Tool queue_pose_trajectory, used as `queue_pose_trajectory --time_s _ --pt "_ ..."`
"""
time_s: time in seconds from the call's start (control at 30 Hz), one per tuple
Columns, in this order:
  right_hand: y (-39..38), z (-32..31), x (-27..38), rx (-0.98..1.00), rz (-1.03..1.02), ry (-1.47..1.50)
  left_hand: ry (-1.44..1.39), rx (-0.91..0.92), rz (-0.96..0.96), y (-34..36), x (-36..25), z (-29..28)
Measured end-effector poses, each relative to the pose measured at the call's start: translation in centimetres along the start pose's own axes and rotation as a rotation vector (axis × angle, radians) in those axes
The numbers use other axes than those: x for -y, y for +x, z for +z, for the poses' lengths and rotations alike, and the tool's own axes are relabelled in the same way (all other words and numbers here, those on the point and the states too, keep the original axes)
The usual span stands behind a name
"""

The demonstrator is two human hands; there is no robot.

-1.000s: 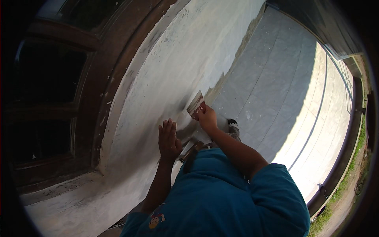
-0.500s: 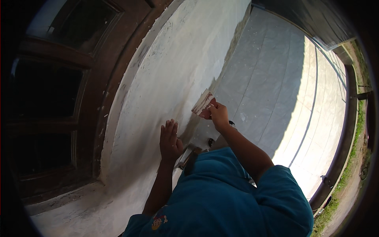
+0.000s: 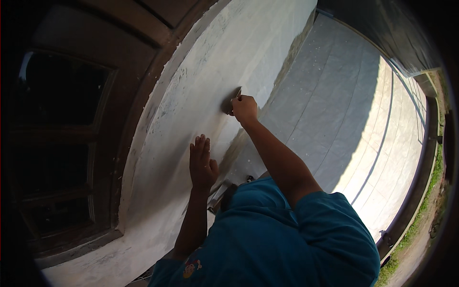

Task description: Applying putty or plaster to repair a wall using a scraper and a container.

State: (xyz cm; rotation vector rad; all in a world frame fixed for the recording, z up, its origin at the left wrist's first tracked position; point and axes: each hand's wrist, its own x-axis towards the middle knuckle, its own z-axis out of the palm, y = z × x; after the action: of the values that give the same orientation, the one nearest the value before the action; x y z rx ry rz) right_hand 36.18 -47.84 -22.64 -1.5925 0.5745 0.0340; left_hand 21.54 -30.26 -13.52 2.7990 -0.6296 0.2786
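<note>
My right hand (image 3: 245, 108) is closed on a flat putty knife (image 3: 236, 95) and presses its blade against the white plastered wall (image 3: 201, 95), arm stretched out. My left hand (image 3: 202, 161) lies flat on the same wall lower down, fingers together and pointing up, holding nothing. The blade is mostly hidden by my fingers and its own shadow. My teal sleeve and shirt (image 3: 282, 239) fill the lower middle of the view.
A dark wooden window frame (image 3: 95, 124) borders the wall on the left. A pale tiled floor (image 3: 354, 124) stretches to the right, half in sunlight, ending at a low parapet (image 3: 420, 177) with grass beyond. Something dark lies on the floor near my chest (image 3: 222, 193).
My right hand has slid the putty knife farther up and along the wall, the arm extending. My left hand stays flat on the wall in about the same spot.
</note>
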Motion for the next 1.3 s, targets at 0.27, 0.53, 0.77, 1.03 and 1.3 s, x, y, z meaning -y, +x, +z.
queue_pose_trajectory --time_s 0.27,0.53,0.77,1.03,1.3 --pt "-7.5 -3.6 -4.8 0.348 0.078 0.209 0.020 -0.104 -0.094 1.9 -1.0 1.6" --pt "-2.9 -1.2 0.2 0.275 0.035 0.158 -0.001 -0.115 -0.095 2.6 -1.9 2.7" --pt "-3.3 -5.3 -5.8 0.315 0.372 0.404 -0.015 -0.088 -0.092 2.5 -1.8 2.9" --pt "0.6 -5.3 0.6 0.377 0.425 0.683 0.028 -0.090 -0.100 2.7 -1.7 2.0" --pt "3.3 -3.7 0.2 0.218 0.272 0.508 0.016 -0.096 -0.100 2.8 -1.8 2.5"
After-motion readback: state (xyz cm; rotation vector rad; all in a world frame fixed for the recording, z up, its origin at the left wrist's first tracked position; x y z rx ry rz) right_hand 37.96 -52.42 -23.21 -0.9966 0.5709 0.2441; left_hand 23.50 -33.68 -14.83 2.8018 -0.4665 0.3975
